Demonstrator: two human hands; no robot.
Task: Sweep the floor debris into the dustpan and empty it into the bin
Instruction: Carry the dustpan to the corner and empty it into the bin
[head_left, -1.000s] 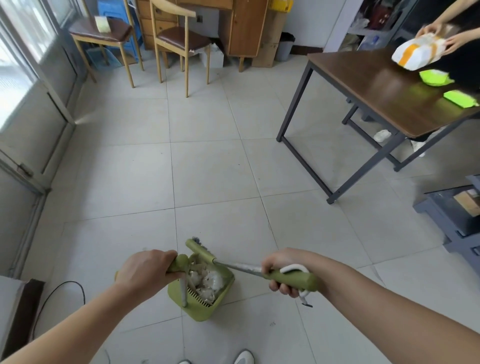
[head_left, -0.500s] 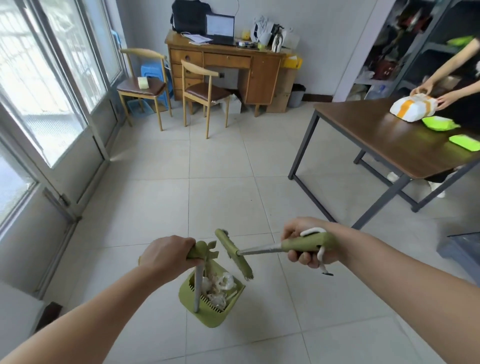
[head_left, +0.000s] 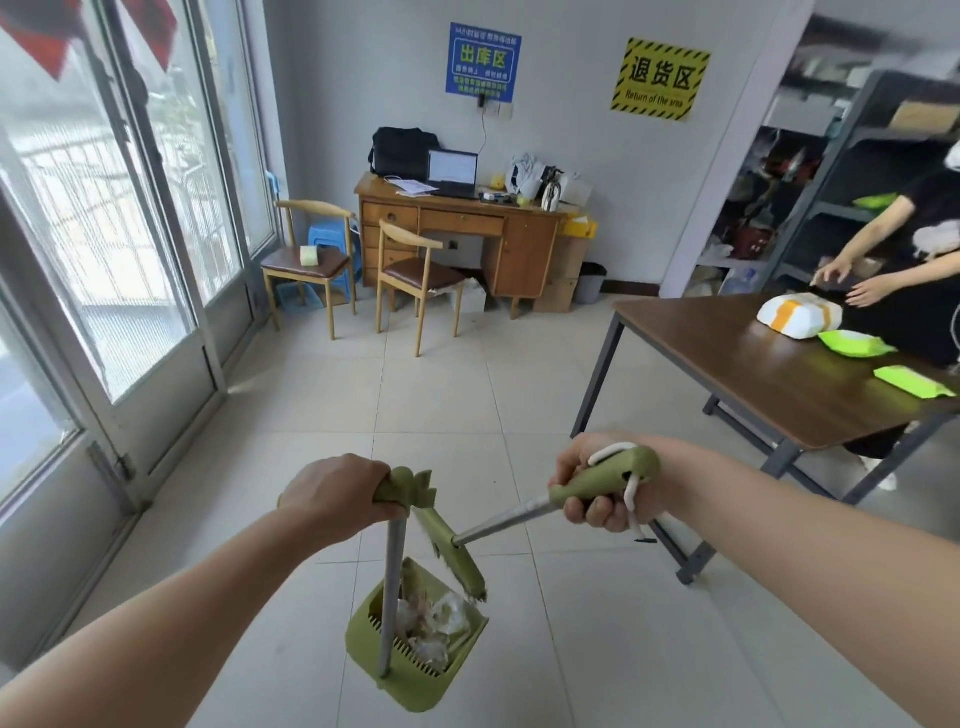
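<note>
– Left hand (head_left: 332, 493), head view: condition?
– Fingers are wrapped firmly round the olive-green plastic grip (head_left: 402, 488) atop the grey metal pole (head_left: 389, 587) of the green plastic dustpan (head_left: 415, 688). The pan hangs below the fist, mouth upward, with crumpled white paper and film debris (head_left: 431, 618) inside.
– Right hand (head_left: 597, 491)?
– Closed round the green handle of the metal-shafted broom (head_left: 605, 475), a white cord looping over the knuckles. Its green brush head (head_left: 457, 558) sits just above the pan's mouth, beside the pole.
– Change over the last second?
– The brush head was down in the pan against the debris and is now lifted out. The pan has come up with both hands, and the gaze has risen to take in the far wall.
– Bearing on the task?
– Sweeping is judged complete, since no loose litter shows on the pale floor tiles (head_left: 441, 405) ahead. Emptying remains. A small grey bin (head_left: 589, 283) stands at the far wall beside the brown wooden desk (head_left: 519, 244), well apart from the pan.
– Hazards?
– The dark wooden table on metal legs (head_left: 753, 400) flanks the route on the right, with a second person (head_left: 930, 228) working at it. A swinging pan could shed its light load.
</note>
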